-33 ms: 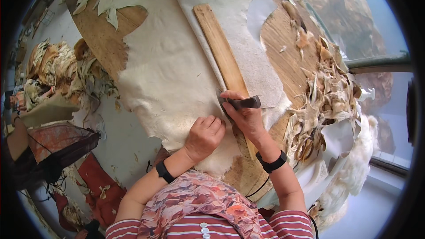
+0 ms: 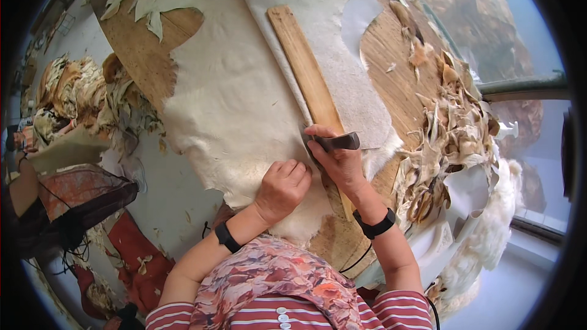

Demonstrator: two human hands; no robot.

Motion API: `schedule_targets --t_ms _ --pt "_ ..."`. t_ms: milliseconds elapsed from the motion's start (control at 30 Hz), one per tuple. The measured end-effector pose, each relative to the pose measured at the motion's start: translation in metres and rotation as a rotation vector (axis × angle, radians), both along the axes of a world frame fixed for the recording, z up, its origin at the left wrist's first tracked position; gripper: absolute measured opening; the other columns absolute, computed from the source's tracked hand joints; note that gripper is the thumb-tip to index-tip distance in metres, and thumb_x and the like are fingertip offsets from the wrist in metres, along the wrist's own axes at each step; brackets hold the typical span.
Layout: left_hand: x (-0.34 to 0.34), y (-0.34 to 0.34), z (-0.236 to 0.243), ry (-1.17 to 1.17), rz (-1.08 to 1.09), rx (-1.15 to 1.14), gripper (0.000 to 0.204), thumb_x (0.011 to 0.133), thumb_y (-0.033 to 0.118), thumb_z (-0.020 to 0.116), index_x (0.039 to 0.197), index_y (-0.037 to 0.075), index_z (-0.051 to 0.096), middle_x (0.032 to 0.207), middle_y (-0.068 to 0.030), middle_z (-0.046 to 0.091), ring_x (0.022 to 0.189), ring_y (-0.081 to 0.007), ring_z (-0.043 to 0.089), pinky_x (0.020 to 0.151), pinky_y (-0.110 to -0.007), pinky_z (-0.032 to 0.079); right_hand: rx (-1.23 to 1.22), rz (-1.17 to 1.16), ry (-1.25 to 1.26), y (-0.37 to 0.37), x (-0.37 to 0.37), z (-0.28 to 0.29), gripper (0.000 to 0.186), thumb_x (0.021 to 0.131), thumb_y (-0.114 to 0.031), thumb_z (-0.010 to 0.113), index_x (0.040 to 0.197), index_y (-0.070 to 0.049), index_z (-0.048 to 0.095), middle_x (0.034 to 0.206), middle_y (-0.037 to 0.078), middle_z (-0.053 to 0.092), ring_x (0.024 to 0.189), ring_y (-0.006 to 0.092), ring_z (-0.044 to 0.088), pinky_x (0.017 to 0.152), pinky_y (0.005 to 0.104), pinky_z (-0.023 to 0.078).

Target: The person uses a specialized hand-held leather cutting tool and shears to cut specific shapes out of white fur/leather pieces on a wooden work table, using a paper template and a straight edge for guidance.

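Observation:
My right hand [image 2: 342, 162] is closed round a dark-handled tool [image 2: 343, 141], probably bladed, held over a long wooden strip [image 2: 302, 67]; the blade is mostly hidden. To its left my left hand [image 2: 283, 186] has its fingers curled and pressed on the pale hide [image 2: 226, 104], near a fold running up beside the strip. The hide covers much of the round wooden board [image 2: 394, 55], with a ragged, furry edge at the right. A second pale layer [image 2: 336, 49] lies under the strip.
Heaped scraps [image 2: 452, 122] crowd the board's right side, near white fur [image 2: 501, 220] and a window frame [image 2: 523, 88]. Piles of skins [image 2: 76, 88] sit at the left, with red material [image 2: 137, 256] lower down and another person's arm [image 2: 24, 189] at the far left edge.

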State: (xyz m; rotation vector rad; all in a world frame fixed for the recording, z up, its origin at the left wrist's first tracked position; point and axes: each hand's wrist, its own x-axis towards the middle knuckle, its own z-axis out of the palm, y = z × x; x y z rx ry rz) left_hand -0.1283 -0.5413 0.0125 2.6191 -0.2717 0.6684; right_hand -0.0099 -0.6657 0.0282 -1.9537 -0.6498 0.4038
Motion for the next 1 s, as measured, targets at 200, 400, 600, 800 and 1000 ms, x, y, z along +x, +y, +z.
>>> schedule_targets --t_ms 200,400,600,800,1000 --pt "0.0 0.001 0.004 0.056 -0.01 -0.068 0.024 0.067 0.008 0.061 0.089 0.0 0.066 0.088 -0.0094 0.061 0.081 -0.0239 0.059 0.067 -0.035 0.048 -0.016 -0.005 -0.133 0.002 0.0 0.0 0.025 0.082 -0.009 0.071 0.106 -0.014 0.07 0.073 0.006 0.067 0.06 0.0185 0.061 0.058 0.0304 0.049" --pt "0.004 0.002 0.003 0.033 0.012 -0.154 0.018 0.069 0.006 0.062 0.087 0.002 0.065 0.088 -0.0094 0.061 0.079 -0.0249 0.059 0.066 -0.035 0.047 -0.105 -0.003 -0.152 0.005 -0.001 0.01 0.024 0.082 -0.01 0.071 0.105 -0.014 0.07 0.075 0.007 0.068 0.064 0.0221 0.063 0.06 0.0328 0.05" --pt "0.007 0.003 0.004 0.007 0.043 -0.216 0.014 0.072 0.005 0.064 0.086 0.001 0.064 0.087 -0.0098 0.061 0.079 -0.0265 0.059 0.068 -0.036 0.048 -0.177 0.016 -0.156 0.004 -0.002 0.014 0.022 0.083 -0.01 0.07 0.105 -0.012 0.069 0.071 0.007 0.065 0.062 0.0239 0.062 0.058 0.0341 0.049" --pt "0.006 0.004 0.005 0.035 0.059 -0.306 0.014 0.073 0.002 0.065 0.087 0.001 0.064 0.087 -0.0099 0.06 0.08 -0.0283 0.059 0.071 -0.038 0.049 -0.098 0.046 -0.151 -0.001 -0.005 0.013 0.021 0.083 -0.008 0.069 0.103 -0.008 0.069 0.073 0.01 0.064 0.064 0.0262 0.062 0.059 0.035 0.049" --pt "0.005 0.005 0.005 0.048 0.056 -0.36 0.015 0.073 0.001 0.067 0.088 0.002 0.064 0.087 -0.01 0.06 0.081 -0.029 0.059 0.072 -0.038 0.049 -0.126 0.049 -0.044 -0.006 -0.008 0.019 0.018 0.084 -0.006 0.068 0.102 -0.005 0.068 0.077 0.012 0.065 0.067 0.0262 0.064 0.061 0.0352 0.05"
